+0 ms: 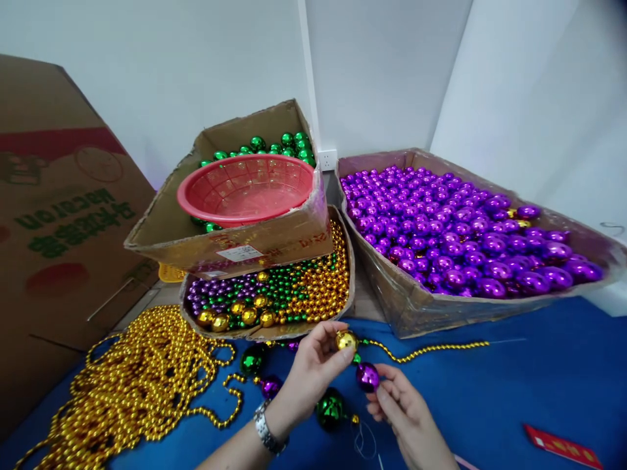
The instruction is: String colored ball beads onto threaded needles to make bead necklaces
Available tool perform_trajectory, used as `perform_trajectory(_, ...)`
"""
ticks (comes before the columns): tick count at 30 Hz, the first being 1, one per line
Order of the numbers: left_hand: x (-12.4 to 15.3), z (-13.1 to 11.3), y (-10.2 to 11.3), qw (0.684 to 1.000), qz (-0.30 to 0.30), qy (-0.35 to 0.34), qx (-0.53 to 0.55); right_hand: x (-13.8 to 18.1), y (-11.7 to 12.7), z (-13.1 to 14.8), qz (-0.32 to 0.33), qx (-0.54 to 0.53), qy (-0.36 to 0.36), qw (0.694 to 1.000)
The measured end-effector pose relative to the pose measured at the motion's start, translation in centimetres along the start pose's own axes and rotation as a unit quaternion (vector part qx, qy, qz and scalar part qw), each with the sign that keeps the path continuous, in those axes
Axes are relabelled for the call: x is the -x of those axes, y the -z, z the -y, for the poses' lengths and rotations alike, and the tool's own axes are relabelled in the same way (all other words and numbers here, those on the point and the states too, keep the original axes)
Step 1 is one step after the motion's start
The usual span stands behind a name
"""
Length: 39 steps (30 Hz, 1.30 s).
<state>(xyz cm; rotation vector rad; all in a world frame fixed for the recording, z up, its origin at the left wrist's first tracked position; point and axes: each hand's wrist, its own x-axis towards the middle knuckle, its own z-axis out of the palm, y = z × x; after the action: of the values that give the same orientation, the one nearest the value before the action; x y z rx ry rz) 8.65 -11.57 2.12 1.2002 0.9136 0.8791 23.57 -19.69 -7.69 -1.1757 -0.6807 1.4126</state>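
My left hand (313,365), with a metal watch (267,427) at the wrist, pinches a gold ball (346,341) between thumb and fingers. Fingers of my right hand (399,405) are closed on a purple ball (367,377) just below it. A small green bead (357,358) sits between the two balls on the same string. From there a strand of small gold beads (431,350) runs right, ending in a bare thread. Beneath my hands a large green ball (330,408) lies on the blue cloth beside a small gold bead (355,419) and loose clear thread (365,440).
A heap of gold bead strands (137,378) lies left. Behind stand a box of mixed beads (350,287), a green-ball box (274,245) bearing a red basin (245,189), and a purple-ball box (406,313). A red packet (563,447) lies right; a big carton (63,261) stands left.
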Motion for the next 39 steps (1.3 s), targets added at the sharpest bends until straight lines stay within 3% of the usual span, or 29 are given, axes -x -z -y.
perform_trajectory(5, -0.1, -1.0, 0.9, 0.997, 0.062, -0.041, -0.031, 0.0, -0.3, 0.6, 0.005, -0.122, -0.022, 0.992)
perform_trajectory(9, -2.0, -1.7, 3.9, 0.988, -0.002, -0.083, -0.130, 0.4, 0.3, 1.2, 0.026, -0.137, -0.033, 0.990)
perform_trajectory(12, -4.6, -2.3, 7.5, 0.929, -0.087, -0.123, -0.339, 0.5, 0.7, 1.3, 0.030, -0.139, -0.034, 0.989)
perform_trajectory(15, -7.2, -3.0, 11.0, 0.880, -0.138, -0.134, -0.435, 0.6, 0.9, 1.1, 0.029, -0.146, -0.037, 0.988)
perform_trajectory(18, -8.7, -3.8, 13.7, 0.840, -0.142, -0.126, -0.509, 0.7, 0.9, 1.0, 0.026, -0.157, -0.043, 0.986)
perform_trajectory(23, -8.9, -4.8, 16.5, 0.755, -0.120, -0.106, -0.636, 0.8, 0.8, 1.0, -0.002, -0.168, -0.040, 0.985)
perform_trajectory(30, -9.0, -3.3, 17.2, 0.675, -0.077, -0.065, -0.731, 0.3, 0.7, 0.8, 0.028, -0.146, -0.061, 0.987)
perform_trajectory(36, -11.2, -1.4, 15.9, 0.634, -0.032, -0.057, -0.770, 0.5, 0.1, 0.9, -0.010, -0.121, -0.050, 0.991)
perform_trajectory(39, -13.1, -0.3, 14.9, 0.616, -0.042, -0.059, -0.784, 0.5, -0.1, 0.8, -0.012, -0.110, -0.052, 0.992)
